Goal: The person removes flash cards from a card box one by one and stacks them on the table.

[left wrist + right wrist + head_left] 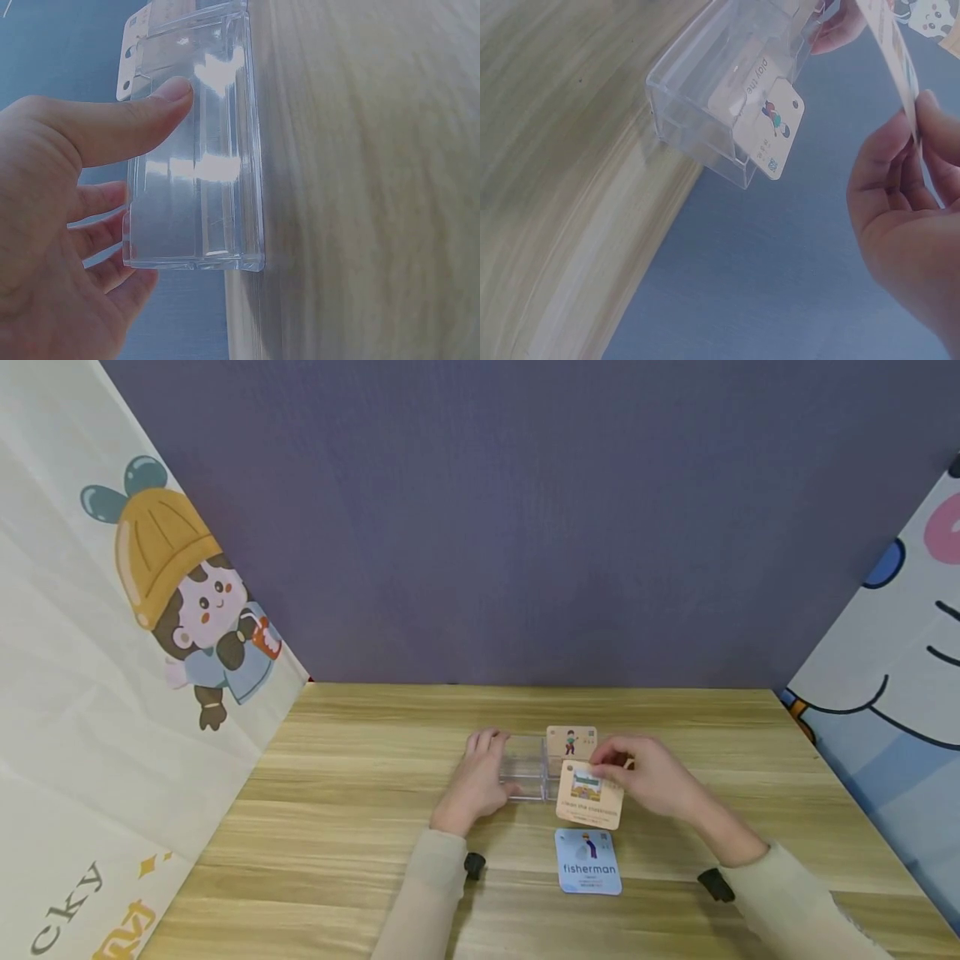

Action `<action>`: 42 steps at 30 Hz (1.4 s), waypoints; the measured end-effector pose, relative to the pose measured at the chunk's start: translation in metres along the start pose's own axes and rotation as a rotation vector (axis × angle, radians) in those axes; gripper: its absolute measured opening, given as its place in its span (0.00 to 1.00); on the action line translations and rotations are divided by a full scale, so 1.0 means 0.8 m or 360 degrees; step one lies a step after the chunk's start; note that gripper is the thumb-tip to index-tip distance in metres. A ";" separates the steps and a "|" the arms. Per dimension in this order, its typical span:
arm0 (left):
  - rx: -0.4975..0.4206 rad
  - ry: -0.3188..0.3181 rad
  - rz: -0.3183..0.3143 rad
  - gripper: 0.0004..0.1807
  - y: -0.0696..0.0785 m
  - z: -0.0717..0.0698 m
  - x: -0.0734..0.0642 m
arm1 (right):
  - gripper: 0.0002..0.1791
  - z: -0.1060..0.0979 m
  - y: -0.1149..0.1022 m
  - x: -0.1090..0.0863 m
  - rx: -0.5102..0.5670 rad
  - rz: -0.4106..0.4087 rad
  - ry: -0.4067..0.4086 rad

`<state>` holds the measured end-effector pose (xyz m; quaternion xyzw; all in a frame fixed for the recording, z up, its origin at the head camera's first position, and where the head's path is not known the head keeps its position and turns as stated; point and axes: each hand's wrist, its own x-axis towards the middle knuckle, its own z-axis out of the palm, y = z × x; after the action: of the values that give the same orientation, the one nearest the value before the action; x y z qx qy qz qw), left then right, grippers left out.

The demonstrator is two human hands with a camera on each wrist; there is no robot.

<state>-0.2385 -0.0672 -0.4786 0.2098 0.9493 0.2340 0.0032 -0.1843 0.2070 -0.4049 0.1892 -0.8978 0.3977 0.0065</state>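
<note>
A clear plastic card holder (pixel 522 768) with compartments stands on the table. My left hand (pixel 478 781) grips its left end, the thumb (pixel 142 124) across the front and the other fingers behind. Upright in the right-hand compartment is a beige flash card (pixel 784 124) with a small figure on it, its upper part sticking out. Between thumb and finger, my right hand (pixel 656 777) pinches a beige "clean the classroom" card (pixel 588 814) by its upper right edge. This card is in front of the holder's right part and hides some of it.
A blue "fisherman" card (pixel 589 868) lies face up on the wooden table (pixel 337 827), nearer to me than the holder. Behind the table rises a dark blue-grey panel (pixel 480 527). Cartoon-printed sheets (pixel 60 652) hang at the sides.
</note>
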 end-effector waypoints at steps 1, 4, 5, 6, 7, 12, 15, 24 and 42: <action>0.0000 -0.0002 -0.0001 0.49 0.000 0.000 0.000 | 0.04 0.001 0.001 -0.001 0.0007 -0.0008 -0.0003; -0.0008 -0.0008 -0.0001 0.49 0.002 -0.002 -0.001 | 0.05 0.002 0.003 -0.003 0.0021 -0.0008 -0.0014; -0.0008 -0.0010 -0.0001 0.48 0.002 -0.002 -0.001 | 0.05 0.003 0.004 -0.004 0.0025 -0.0002 -0.0017; -0.0010 -0.0012 -0.0002 0.48 0.002 -0.002 -0.001 | 0.05 0.004 0.004 -0.004 0.0027 0.0004 -0.0021; -0.0011 -0.0015 -0.0002 0.48 0.002 -0.002 -0.001 | 0.04 0.004 0.004 -0.005 0.0030 0.0010 -0.0026; -0.0017 -0.0015 -0.0001 0.48 0.001 -0.001 0.000 | 0.04 0.007 0.006 -0.008 0.0043 0.0036 -0.0056; -0.0017 -0.0008 0.0005 0.48 0.001 0.000 0.000 | 0.05 0.007 0.007 -0.010 0.0053 0.0038 -0.0068; -0.0002 -0.0009 0.0001 0.48 0.000 0.001 0.001 | 0.05 0.009 0.010 -0.016 0.0102 0.0015 -0.0118; -0.0007 -0.0014 -0.0004 0.48 0.002 -0.001 0.000 | 0.02 0.016 0.014 -0.027 0.0163 -0.0012 -0.0175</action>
<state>-0.2380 -0.0659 -0.4770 0.2095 0.9491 0.2351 0.0083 -0.1665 0.2118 -0.4255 0.2143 -0.8746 0.4320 -0.0509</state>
